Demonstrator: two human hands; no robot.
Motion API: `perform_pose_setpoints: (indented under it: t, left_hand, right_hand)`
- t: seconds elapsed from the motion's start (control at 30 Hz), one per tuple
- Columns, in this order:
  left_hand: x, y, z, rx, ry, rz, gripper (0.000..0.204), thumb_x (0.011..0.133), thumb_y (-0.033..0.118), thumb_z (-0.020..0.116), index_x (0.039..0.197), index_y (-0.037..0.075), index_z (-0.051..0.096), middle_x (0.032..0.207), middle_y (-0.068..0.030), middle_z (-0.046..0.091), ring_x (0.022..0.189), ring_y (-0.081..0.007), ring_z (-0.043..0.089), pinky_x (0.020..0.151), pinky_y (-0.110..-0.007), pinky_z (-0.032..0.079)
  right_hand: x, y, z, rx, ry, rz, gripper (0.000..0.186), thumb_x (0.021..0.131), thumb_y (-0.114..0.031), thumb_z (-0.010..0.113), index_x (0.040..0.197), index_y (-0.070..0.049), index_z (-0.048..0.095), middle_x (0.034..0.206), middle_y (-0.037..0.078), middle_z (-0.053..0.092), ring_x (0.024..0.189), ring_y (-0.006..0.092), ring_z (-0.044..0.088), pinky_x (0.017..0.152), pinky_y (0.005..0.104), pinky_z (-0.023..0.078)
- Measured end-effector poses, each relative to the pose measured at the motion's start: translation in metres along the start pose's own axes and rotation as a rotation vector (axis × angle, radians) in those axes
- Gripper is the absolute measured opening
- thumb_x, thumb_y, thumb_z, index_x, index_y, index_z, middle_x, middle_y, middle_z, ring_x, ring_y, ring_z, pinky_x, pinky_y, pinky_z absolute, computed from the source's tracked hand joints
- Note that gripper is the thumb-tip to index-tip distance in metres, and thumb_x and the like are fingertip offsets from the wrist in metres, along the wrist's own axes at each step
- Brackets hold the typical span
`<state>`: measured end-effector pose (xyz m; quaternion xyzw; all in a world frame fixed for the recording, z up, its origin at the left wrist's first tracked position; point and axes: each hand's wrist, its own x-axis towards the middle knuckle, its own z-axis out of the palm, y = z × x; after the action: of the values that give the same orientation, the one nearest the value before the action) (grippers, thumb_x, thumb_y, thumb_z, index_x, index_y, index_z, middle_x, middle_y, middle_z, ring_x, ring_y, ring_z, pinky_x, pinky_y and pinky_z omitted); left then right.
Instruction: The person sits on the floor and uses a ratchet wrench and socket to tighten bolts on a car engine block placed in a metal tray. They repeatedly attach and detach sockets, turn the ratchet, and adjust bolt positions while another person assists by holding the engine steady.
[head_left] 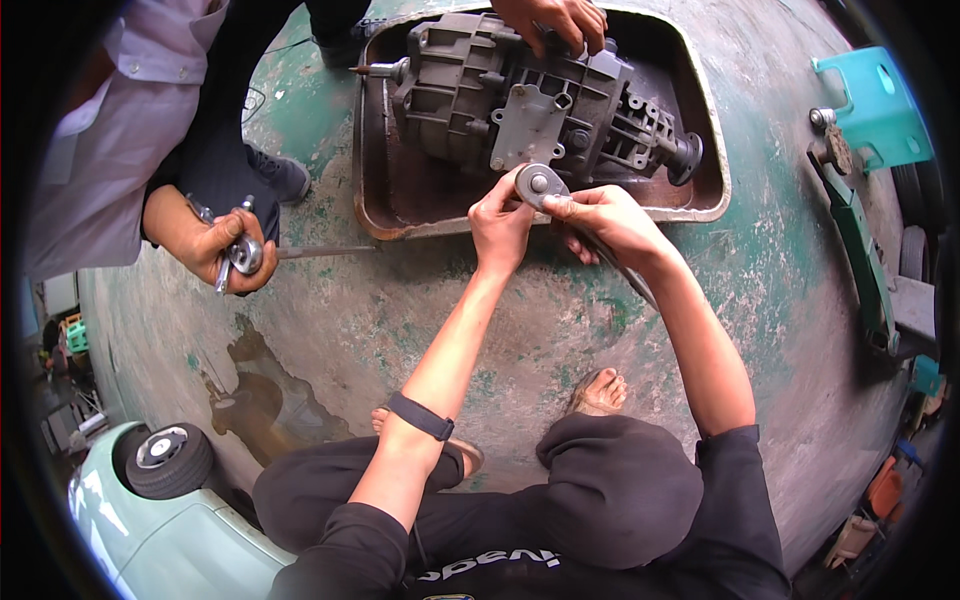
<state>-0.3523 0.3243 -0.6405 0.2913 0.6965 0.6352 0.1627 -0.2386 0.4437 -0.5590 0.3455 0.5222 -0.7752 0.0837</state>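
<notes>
A ratchet wrench [541, 186] with a round head is held between my two hands, over the near rim of a metal tray. The fingers of my left hand [500, 228] close at the side of its head; what lies beneath the head is hidden. My right hand [612, 228] grips the handle just behind the head, the thumb on top, and the handle runs back under my wrist. Just beyond the wrench, a grey gearbox [450, 85] lies in the tray [722, 190], with a flat cover plate [530, 125] facing up.
A co-worker's hand [215, 245] at left holds a ratchet and other metal tools; another hand [560, 20] rests on the gearbox. A turquoise stool [880, 105] and a green floor jack [860, 250] stand right. Lower left are a liquid puddle [265, 395] and a pale green car [180, 540].
</notes>
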Motion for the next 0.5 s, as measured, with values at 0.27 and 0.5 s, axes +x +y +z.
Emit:
perform_pose_setpoints:
  t: [0.27,0.5]
  left_hand:
    - [-0.004,-0.005,-0.003,0.012,-0.076,0.055,0.038,0.08,-0.002,0.07,0.118,0.003,0.069,0.111,-0.0094,0.072,0.091,-0.0094,0.068,0.077,-0.025,0.055]
    - [-0.006,0.001,0.001,-0.539,-0.151,-0.203,0.039,0.087,-0.01,0.06,0.127,-0.005,0.059,0.131,-0.0128,0.06,0.107,-0.0292,0.067,0.087,-0.034,0.057]
  right_hand:
    - [-0.014,0.0,0.004,-0.333,0.189,0.004,0.048,0.089,-0.047,0.07,0.09,0.001,0.071,0.058,0.001,0.058,0.048,0.0075,0.053,0.046,0.0238,0.041]
    - [0.001,0.014,0.024,-0.363,0.228,-0.219,0.049,0.088,-0.045,0.071,0.083,0.003,0.069,0.055,-0.002,0.05,0.052,0.0051,0.045,0.046,0.0267,0.033]
